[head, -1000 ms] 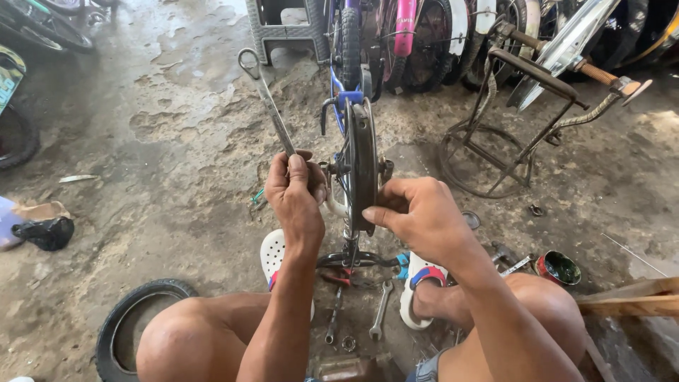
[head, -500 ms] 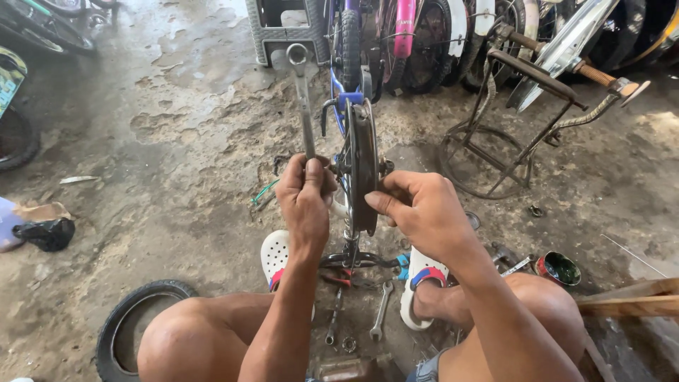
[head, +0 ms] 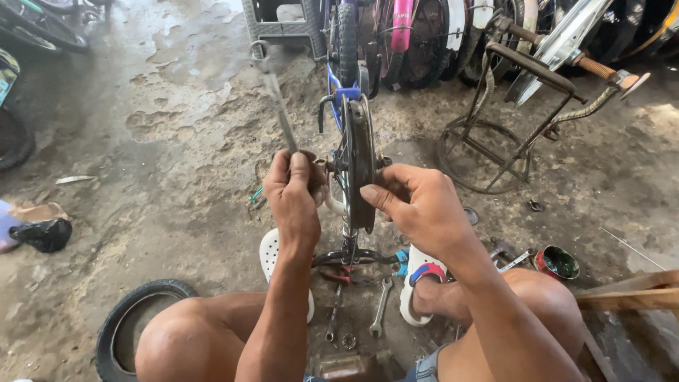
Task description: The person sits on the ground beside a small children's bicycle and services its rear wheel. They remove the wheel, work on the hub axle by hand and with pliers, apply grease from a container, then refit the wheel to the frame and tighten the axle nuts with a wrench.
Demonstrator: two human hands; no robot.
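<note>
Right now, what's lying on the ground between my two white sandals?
In the head view, between the left sandal and the right sandal stands the small bike's frame base, with a wrench, a second tool and a nut on the concrete.

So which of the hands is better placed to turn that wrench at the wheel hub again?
The left hand, probably: it already grips the wrench, whose handle stands up from the hub. The right hand is pressed on the wheel, steadying it.

Your arms are bare to past the elbows, no sleeves, and your knees are bare too. You wear white clogs (head: 417, 283), the right one with a red-and-blue strap, and denim shorts (head: 424, 368).
</note>
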